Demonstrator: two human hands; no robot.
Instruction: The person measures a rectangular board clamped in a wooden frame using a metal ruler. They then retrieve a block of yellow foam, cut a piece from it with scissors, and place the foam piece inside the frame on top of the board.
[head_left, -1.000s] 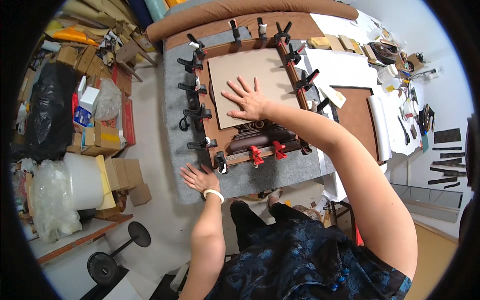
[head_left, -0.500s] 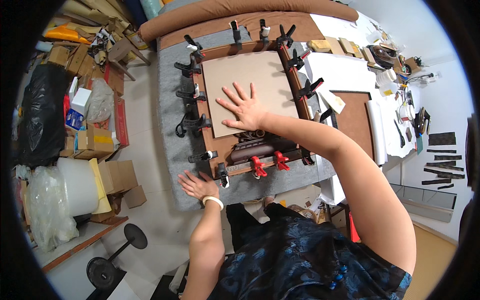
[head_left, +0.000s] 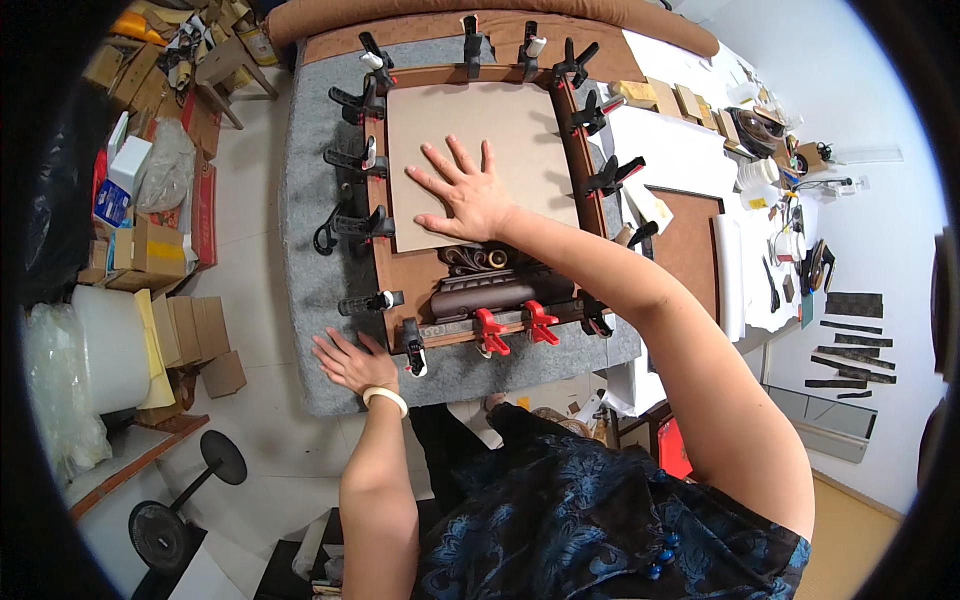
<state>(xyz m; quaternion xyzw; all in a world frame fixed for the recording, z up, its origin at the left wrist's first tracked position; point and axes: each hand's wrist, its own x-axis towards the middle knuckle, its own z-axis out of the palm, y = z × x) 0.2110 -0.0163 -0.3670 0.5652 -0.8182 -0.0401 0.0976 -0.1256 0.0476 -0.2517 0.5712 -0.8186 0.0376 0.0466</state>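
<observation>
Both hands lay flat and open on the table, gripping nothing.

The right hand [head_left: 470, 195] pressed palm-down on the tan board [head_left: 470, 150] inside the brown frame [head_left: 400, 275] ringed with black clamps [head_left: 350, 225]; the left hand [head_left: 345, 360] rested on the grey felt [head_left: 310, 200] near two red clamps [head_left: 510, 330].
</observation>
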